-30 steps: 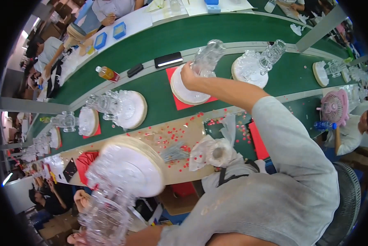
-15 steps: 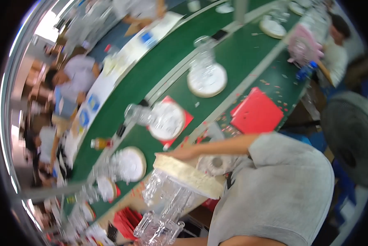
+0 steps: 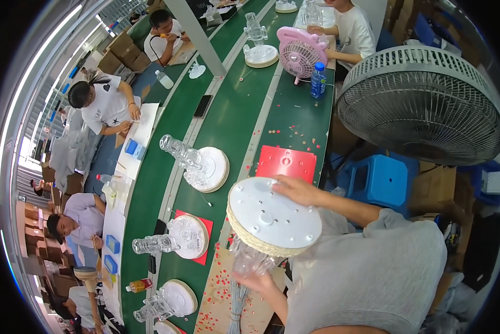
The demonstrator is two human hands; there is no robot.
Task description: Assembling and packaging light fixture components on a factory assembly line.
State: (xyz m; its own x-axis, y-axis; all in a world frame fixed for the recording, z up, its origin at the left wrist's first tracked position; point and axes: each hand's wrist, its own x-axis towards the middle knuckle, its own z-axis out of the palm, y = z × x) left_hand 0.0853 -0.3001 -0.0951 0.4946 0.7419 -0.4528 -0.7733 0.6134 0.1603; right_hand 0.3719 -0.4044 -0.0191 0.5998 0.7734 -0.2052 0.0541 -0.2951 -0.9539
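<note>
I hold a clear plastic figure (image 3: 251, 259) upside down, its round base (image 3: 266, 222) on top. The base's flat white underside faces up, with several small screws or pegs and a central knob, and pale woven trim runs around its rim. My right hand (image 3: 294, 190) grips the far edge, fingers lying over the underside. Below the base, my left hand (image 3: 254, 281) is wrapped around the transparent figure. Part of the figure is hidden by the base. Close by on the bench lies a red square sheet (image 3: 286, 162).
Similar clear figures stand on the green bench, one near its middle (image 3: 206, 170). A bundle of grey wires (image 3: 237, 303) lies on a board scattered with red discs. A large grey fan (image 3: 422, 106), a pink fan (image 3: 301, 54) and a blue stool (image 3: 379, 181) are around. Co-workers sit across.
The held figure has turned so that the base's white underside faces up into view; before, mostly its rim showed. My left hand now shows beneath it. The whole view has swung.
</note>
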